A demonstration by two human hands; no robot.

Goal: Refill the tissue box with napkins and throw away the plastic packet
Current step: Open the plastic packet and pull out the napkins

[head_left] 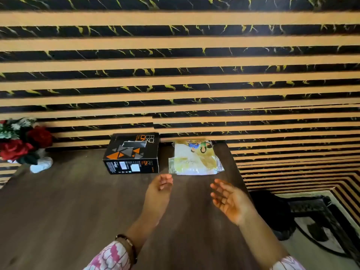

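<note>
A black tissue box (132, 152) with orange and grey triangles stands on the dark wooden table (68, 201) against the wall, its top slot showing no tissue. Right of it lies a clear plastic packet (194, 158) of white and yellow napkins, flat on the table. My left hand (158, 191) hovers just in front of the gap between box and packet, fingers loosely curled, holding nothing. My right hand (228, 199) is held out below the packet's right corner, palm turned inward, fingers spread, empty. Neither hand touches either object.
A white vase of red roses (21, 145) stands at the table's far left. A striped black and tan wall (175, 75) backs the table. The table's right edge drops to a patterned rug (315, 227) on the floor.
</note>
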